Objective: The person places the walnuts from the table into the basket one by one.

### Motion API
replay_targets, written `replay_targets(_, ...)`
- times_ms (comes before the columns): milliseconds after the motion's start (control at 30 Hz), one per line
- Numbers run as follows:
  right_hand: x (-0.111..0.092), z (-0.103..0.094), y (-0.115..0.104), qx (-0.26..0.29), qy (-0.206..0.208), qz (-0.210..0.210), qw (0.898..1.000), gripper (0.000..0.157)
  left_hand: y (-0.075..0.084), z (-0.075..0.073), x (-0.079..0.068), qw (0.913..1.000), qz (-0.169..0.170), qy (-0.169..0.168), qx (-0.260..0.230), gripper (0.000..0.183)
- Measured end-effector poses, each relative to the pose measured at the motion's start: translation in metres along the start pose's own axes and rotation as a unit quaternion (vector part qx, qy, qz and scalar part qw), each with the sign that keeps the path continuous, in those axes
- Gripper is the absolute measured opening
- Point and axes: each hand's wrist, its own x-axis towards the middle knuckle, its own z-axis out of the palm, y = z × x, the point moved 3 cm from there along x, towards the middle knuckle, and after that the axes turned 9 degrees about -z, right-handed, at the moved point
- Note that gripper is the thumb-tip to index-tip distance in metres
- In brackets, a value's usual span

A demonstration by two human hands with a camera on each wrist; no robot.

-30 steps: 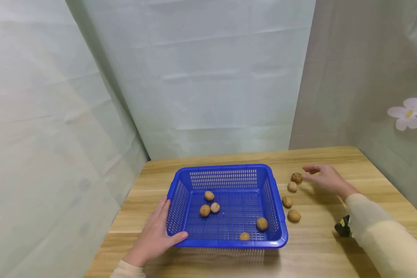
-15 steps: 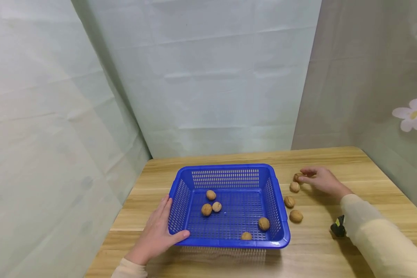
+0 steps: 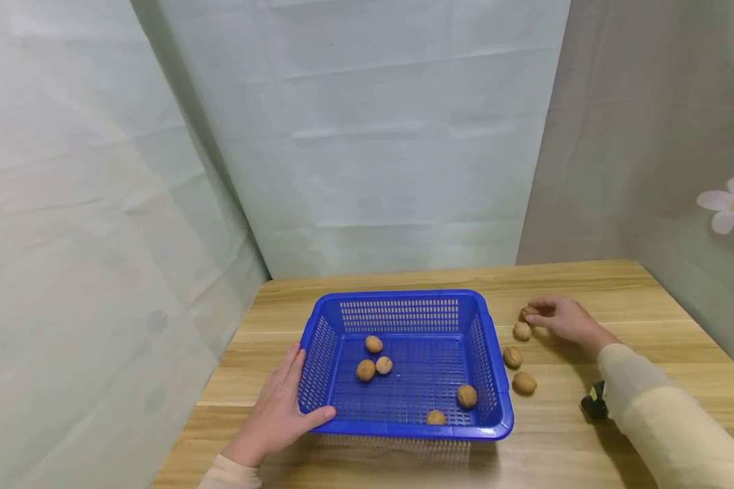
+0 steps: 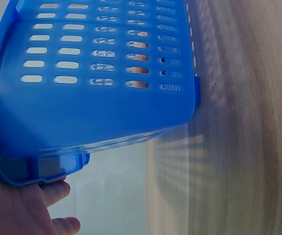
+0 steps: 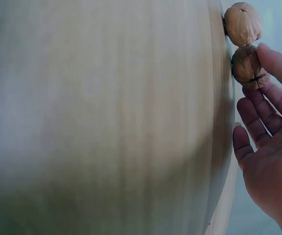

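Observation:
A blue plastic basket [image 3: 397, 430] with slotted walls stands on the wooden table. My left hand [image 3: 275, 407] grips its near left corner, the thumb over the front rim and the fingers along the left side. Seen in the left wrist view, two fingertips [image 4: 66, 225] point down outside the rim. My right hand [image 3: 565, 319] pinches the farthest walnut [image 5: 248, 66] right of the basket between thumb and fingers. Close beside that walnut lies a paler walnut [image 3: 522, 331]. Nearer to me are a third walnut [image 3: 512, 357] and another walnut [image 3: 525, 383].
Several walnuts lie inside the basket, including one walnut [image 3: 467, 396] near its right wall. A small black object [image 3: 595, 401] shows beside my right sleeve. The table [image 3: 642, 305] ends at hanging cloth [image 3: 367, 170] behind and at the sides.
My right hand has moved slightly left to the farthest walnut and taken it between thumb and fingers. The left hand keeps its place on the basket. The head view has shifted slightly.

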Motion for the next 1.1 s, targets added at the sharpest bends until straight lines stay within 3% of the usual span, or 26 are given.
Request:
replay_targets(667, -0.002, 0.002, 0.005, -0.009, -0.022, 0.003, 1.0, 0.061, 0.0, 0.0, -0.001, 1.0, -0.003, 0.0, -0.001, 0.112)
replay_targets(967, -0.013, -0.012, 0.004, 0.012, -0.011, 0.015, 1.0, 0.07, 0.001, -0.001, -0.002, 1.0, 0.001, 0.006, 0.004, 0.112)
replay_targets(1100, -0.019, -0.023, -0.007, 0.022, -0.003, 0.027, 0.999, 0.075, 0.001, -0.002, -0.001, 0.9999, 0.004, 0.007, 0.007, 0.111)
